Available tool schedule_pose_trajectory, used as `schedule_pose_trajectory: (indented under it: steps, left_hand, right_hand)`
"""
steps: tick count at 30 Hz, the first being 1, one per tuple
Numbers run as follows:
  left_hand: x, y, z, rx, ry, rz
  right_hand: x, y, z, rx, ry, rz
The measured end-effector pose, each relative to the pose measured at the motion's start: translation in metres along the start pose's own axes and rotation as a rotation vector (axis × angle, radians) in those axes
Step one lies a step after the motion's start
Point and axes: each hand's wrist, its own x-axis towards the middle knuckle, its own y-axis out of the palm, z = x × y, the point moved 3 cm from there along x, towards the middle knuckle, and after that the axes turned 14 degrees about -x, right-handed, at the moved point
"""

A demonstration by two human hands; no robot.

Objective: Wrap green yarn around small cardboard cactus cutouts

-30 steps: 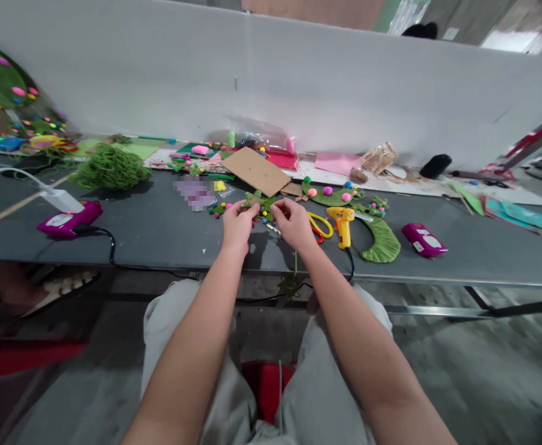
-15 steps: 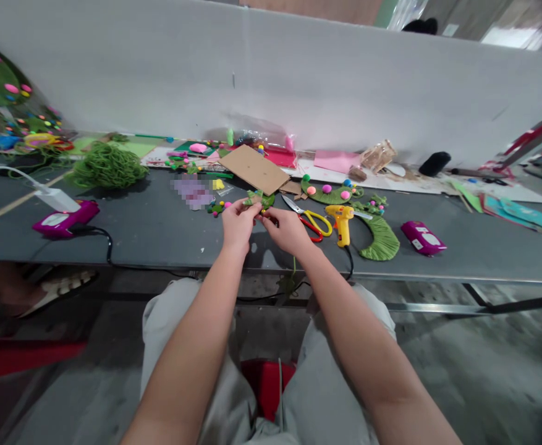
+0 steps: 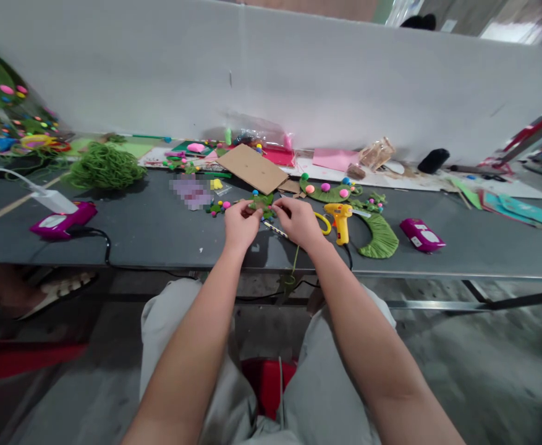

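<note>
My left hand pinches a small green yarn-wrapped piece between thumb and fingers, just above the table's front half. A blue pom-pom shows at its upper edge. At the right edge of the piece, the fingertips of my right hand are pressed together; what they pinch is too small to make out. Beneath the hands a striped pencil-like stick lies on the table. Scissors with a yellow handle are mostly hidden behind my right hand. A small pom-pom-covered green piece lies left of the hands.
To the right are a yellow glue gun, a green yarn-wrapped crescent and a purple device. Green yarn and a corded purple device sit left. Cardboard lies behind. A yarn strand hangs over the front edge.
My right hand has shifted right and opened a gap from the left, now covering most of the scissors. The green piece has tilted, and the striped stick has come into view.
</note>
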Motion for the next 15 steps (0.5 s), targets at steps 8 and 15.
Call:
schedule_pose_trajectory:
  steps: [8,15]
  left_hand:
    - [-0.003,0.004,-0.003,-0.131,-0.114,0.146]
    - [0.002,0.001,0.003,-0.226,-0.153,0.031]
  right_hand:
    - [0.007,0.004,-0.023,0.137,0.049,0.000]
    - [0.001,0.017,-0.009,0.203,0.040,0.102]
